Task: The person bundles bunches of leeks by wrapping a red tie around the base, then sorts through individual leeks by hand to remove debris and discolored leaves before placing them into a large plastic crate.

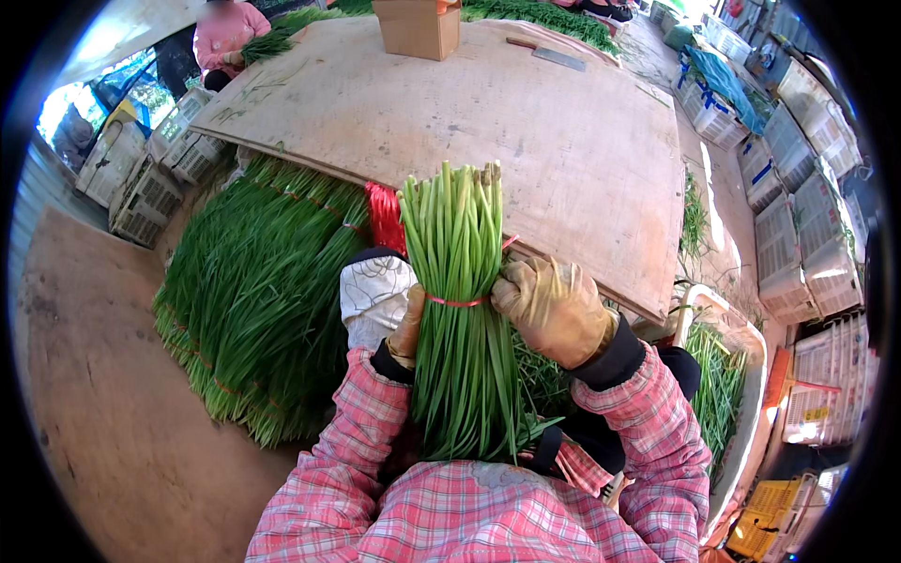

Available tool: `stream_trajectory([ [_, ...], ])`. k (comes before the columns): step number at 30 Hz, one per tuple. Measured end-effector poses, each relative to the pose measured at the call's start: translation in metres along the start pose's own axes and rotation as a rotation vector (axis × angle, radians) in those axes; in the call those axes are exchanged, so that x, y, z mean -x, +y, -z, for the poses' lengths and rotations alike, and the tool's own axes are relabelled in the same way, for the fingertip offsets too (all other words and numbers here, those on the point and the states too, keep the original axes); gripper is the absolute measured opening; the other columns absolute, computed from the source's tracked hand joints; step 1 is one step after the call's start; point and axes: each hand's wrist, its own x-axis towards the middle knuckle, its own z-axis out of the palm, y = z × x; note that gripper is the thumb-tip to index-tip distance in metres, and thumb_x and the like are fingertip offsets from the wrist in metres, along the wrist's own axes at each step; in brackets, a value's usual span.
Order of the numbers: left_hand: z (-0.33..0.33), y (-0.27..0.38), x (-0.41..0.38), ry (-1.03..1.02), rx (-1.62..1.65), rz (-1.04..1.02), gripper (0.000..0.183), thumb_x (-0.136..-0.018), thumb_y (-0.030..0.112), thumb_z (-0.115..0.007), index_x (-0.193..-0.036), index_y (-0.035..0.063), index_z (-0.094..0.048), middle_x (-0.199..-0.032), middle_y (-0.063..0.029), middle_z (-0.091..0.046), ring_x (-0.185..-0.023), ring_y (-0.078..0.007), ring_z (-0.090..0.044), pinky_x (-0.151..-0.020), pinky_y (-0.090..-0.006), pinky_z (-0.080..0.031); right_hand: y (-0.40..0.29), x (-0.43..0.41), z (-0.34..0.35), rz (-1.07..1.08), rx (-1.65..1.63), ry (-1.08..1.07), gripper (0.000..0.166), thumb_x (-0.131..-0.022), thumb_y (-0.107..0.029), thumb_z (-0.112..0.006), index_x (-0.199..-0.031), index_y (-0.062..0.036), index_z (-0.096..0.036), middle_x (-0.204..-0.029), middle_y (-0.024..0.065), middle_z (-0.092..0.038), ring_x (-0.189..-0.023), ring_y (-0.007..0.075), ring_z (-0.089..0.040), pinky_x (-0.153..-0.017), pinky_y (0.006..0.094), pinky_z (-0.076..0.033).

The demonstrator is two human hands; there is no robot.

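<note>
A thick bunch of green garlic chives (457, 253) stands upright before me, its pale cut ends up and its leaves hanging down to my lap. A red tie (457, 302) runs round its middle, with a loose end sticking up at the right. My left hand (408, 327), in a tan glove, holds the bunch from its left side; most of its fingers are hidden behind the stalks. My right hand (552, 310), gloved too, is closed at the right end of the tie, against the bunch. Red tie strips (385, 214) hang at the table's edge.
A wooden table (436, 119) lies ahead, bearing a cleaver (549, 54) and a cardboard box (415, 32). Tied chive bunches (260, 295) are piled at the left. A white tub (757, 366) of loose leaves stands at the right, near plastic crates (781, 260). Another person (229, 35) sits at the far left.
</note>
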Motion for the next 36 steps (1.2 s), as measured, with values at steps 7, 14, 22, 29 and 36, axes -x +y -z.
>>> stream_trajectory([
  [7, 0.006, -0.001, 0.005, 0.197, 0.106, -0.016, 0.084, -0.08, 0.069, -0.049, -0.138, 0.0086, -0.038, -0.129, -0.013, -0.053, -0.109, -0.0262, -0.058, -0.09, -0.0426, -0.052, -0.005, 0.011, 0.014, -0.487, -0.454, -0.057, 0.022, -0.084, -0.024, -0.066, -0.088, -0.0029, -0.061, -0.079, 0.0112, -0.062, -0.066, 0.0232, -0.062, -0.053, 0.0363, -0.048],
  [14, 0.008, 0.001, 0.006, 0.16, 0.128, -0.013, 0.085, -0.082, 0.073, -0.039, -0.14, 0.0109, -0.034, -0.129, -0.0156, -0.052, -0.111, -0.0293, -0.056, -0.092, -0.0445, -0.049, -0.047, 0.022, -0.008, -0.537, -0.541, -0.022, 0.026, -0.082, -0.029, -0.065, -0.088, -0.0058, -0.057, -0.073, 0.0104, -0.06, -0.067, 0.0296, -0.062, -0.056, 0.0407, -0.048],
  [22, 0.025, -0.013, 0.009, 0.196, 0.184, -0.015, 0.092, -0.078, 0.076, -0.04, -0.139, 0.0069, -0.036, -0.127, -0.021, -0.051, -0.11, -0.0321, -0.056, -0.092, -0.0467, -0.049, -0.076, 0.034, -0.027, -0.607, -0.668, 0.179, 0.015, -0.079, -0.006, -0.066, -0.089, -0.0022, -0.057, -0.072, 0.0126, -0.062, -0.063, 0.0316, -0.062, -0.055, 0.0358, -0.049],
  [29, 0.04, -0.012, 0.018, 0.21, 0.233, -0.01, 0.096, -0.076, 0.078, -0.043, -0.139, 0.0064, -0.035, -0.129, -0.0225, -0.049, -0.112, -0.0335, -0.055, -0.092, -0.0499, -0.048, -0.091, 0.046, -0.029, -0.653, -0.689, 0.108, 0.024, -0.079, -0.016, -0.072, -0.092, -0.0003, -0.06, -0.077, 0.0114, -0.062, -0.062, 0.023, -0.062, -0.055, 0.0297, -0.049],
  [36, 0.046, -0.014, 0.018, 0.09, 0.183, -0.073, 0.082, -0.082, 0.064, -0.052, -0.139, 0.0072, -0.036, -0.133, -0.0101, -0.05, -0.112, -0.0239, -0.056, -0.093, -0.0408, -0.049, -0.047, 0.048, -0.004, -0.688, -0.733, 0.279, 0.017, -0.082, -0.017, -0.069, -0.092, -0.0048, -0.063, -0.078, 0.0093, -0.061, -0.061, 0.021, -0.061, -0.055, 0.0307, -0.048],
])
